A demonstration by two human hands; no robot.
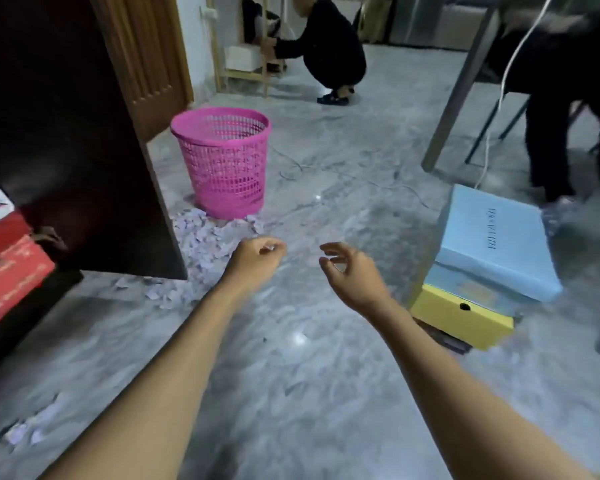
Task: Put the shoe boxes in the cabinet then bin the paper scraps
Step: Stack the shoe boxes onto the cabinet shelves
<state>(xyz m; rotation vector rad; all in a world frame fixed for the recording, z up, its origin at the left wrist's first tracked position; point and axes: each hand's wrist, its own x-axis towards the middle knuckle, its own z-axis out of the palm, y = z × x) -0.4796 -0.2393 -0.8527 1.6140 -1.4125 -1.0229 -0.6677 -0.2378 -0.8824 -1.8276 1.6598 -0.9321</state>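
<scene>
Through the head camera I have both hands out in front of me, low over the floor (291,375). My left hand (257,259) is curled into a fist, and a bit of white paper shows between its fingers, so it seems to grip some scraps. My right hand (352,271) is just beside it and apart from it. Its fingers are loosely bent and spread, thumb and forefinger not meeting, and it holds nothing.

The main heap of scraps (205,237) lies on the floor just ahead of and left of my left hand, with the nearest pieces close to its knuckles. The pink bin (222,161) stands upright beyond that heap, touching its far edge. A few more scraps lie further back on my left, beside my left forearm, blurred.

Left of my left hand is the dark cabinet (66,133), with red boxes (11,278) stacked inside its open bottom. Right of my right hand, near but not touching, a blue box (492,244) sits skewed on top of a yellow box (461,317) on the floor.

Far ahead, one person (326,46) crouches at a wooden rack, and another (568,98) stands beyond the blue box.
</scene>
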